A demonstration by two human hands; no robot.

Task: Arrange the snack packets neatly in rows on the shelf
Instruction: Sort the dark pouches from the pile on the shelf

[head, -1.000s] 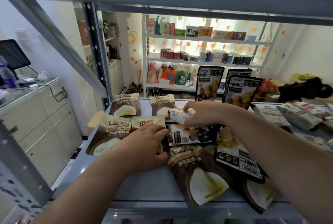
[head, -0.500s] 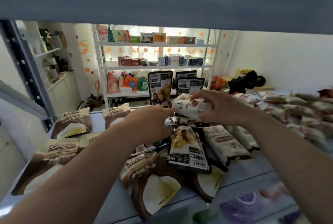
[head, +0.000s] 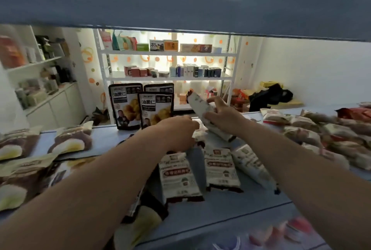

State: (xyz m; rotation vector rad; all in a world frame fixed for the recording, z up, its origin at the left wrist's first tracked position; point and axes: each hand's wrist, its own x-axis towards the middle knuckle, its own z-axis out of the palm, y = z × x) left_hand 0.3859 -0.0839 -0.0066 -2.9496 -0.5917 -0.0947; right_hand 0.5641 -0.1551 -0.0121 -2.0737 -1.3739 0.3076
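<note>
A person's right hand (head: pixel 222 115) closes its grip around a white snack packet (head: pixel 202 112), held tilted above the blue shelf (head: pixel 230 205), its long axis running from upper left, away from the person, down to lower right. The left hand (head: pixel 176 131), just left of that packet, reaches down among packets; its fingers are hidden, so its grip cannot be told. Directly below the held packet, three white packets (head: pixel 219 167) lie side by side, pointing roughly front to back. Two black pouches (head: pixel 154 109) stand upright to its left, apparently at the shelf's rear edge.
</note>
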